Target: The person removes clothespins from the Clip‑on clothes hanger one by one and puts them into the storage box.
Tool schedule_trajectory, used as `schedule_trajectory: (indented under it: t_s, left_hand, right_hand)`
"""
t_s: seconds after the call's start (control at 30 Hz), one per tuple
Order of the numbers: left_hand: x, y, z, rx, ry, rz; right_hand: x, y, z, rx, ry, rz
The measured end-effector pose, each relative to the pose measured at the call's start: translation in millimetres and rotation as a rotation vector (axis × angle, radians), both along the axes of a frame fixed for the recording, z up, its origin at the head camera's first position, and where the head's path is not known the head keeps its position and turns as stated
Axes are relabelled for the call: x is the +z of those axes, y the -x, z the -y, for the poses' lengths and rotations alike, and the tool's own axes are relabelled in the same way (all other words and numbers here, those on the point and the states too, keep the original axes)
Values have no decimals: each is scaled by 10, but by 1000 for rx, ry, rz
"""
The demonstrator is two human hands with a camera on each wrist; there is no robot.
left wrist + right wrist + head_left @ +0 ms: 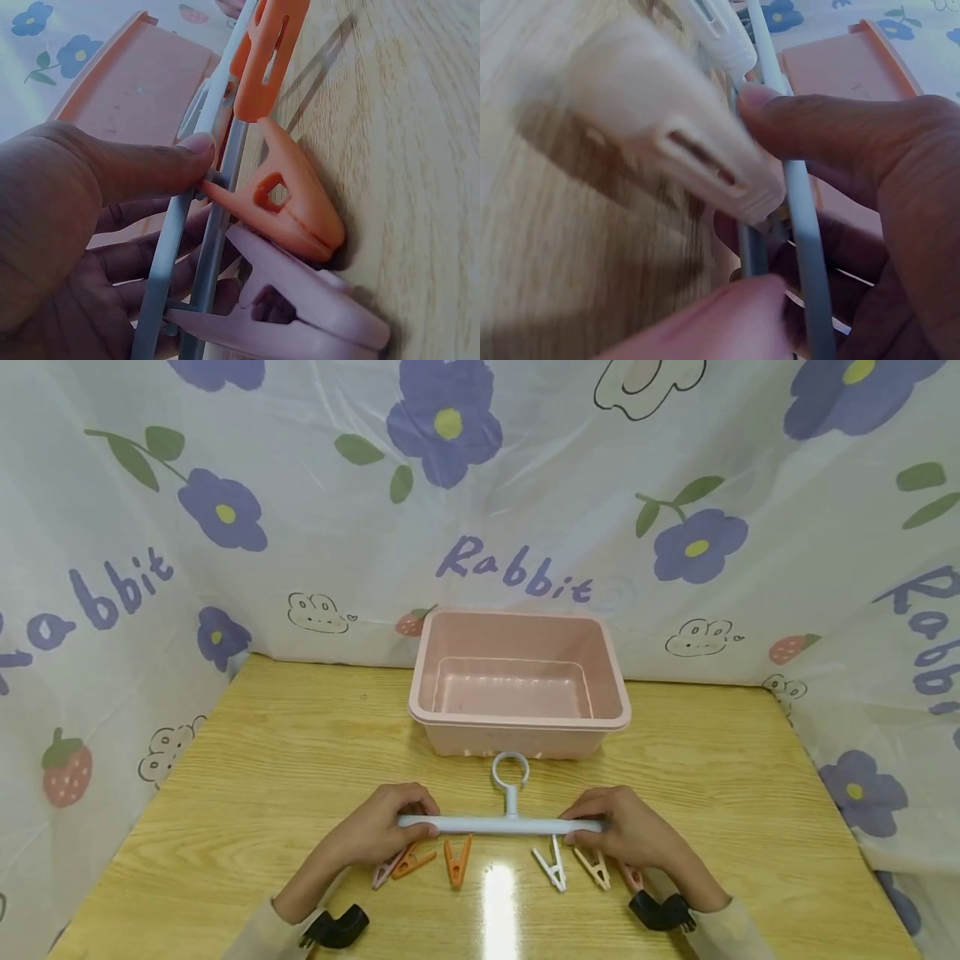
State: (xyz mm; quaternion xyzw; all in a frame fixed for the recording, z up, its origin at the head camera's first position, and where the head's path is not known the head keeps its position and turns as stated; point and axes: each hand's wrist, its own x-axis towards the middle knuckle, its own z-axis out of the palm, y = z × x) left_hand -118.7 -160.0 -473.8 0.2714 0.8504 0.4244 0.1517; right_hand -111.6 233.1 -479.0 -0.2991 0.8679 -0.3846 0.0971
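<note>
A light blue clip hanger (491,825) with a ring-shaped hook (495,771) lies crosswise in front of me. My left hand (378,825) pinches its left end, thumb on the near side and fingers behind. At the right end, my right hand (633,828) grips the bar the same way. Along the bar, clothespins point toward me: a mauve one (292,315) and two orange ones, one of them (300,202) right by my left thumb. On the right are a white clothespin (555,870), a cream one (682,127) and a pink one (712,322), partly under my right hand.
Behind the hanger, a pink plastic bin (525,724) stands on the wood-grain table (300,727), close to the back curtain (510,510). The curtain, printed with flowers and rabbits, also covers both sides. Black wrist straps (337,927) sit at my cuffs.
</note>
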Motion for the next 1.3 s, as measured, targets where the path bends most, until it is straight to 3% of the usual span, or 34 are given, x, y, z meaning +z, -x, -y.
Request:
schedule_trajectory:
  t_s: [0.53,0.87,1.0,1.3]
  left_hand:
    - [52,-73,32,-31,-10,12]
    - [157,-104,12,-26,-15,31]
    - [240,-121,-3,-20,12,-12]
    - [376,-136,-66,-19,9,-189]
  right_hand:
    - [46,-37,-30,-1,1,-14]
    - [118,-75,-15,-30,-51,-20]
    - [189,-103,-2,-56,-63,-92]
    - [355,-120,22,-81,-48,-237]
